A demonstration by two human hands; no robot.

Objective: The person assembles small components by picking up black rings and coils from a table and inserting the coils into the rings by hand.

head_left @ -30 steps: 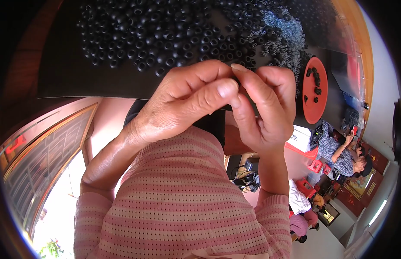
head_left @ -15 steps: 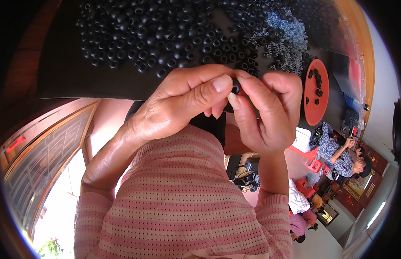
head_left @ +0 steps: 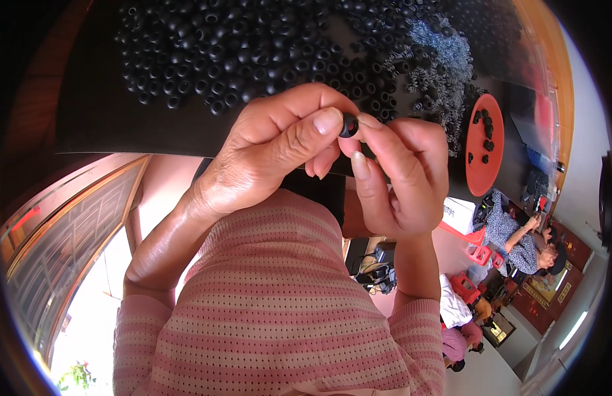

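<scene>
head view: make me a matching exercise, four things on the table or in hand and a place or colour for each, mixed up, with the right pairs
1. round black piece held up
2. oval dish
3. many loose black pieces
4. small silvery pieces

a. spread across the upper left of the picture
b. pinched by the left hand
c. heaped between the loose black pieces and the dish
d. orange-red

Pairs: 1-b, 2-d, 3-a, 4-c
</scene>
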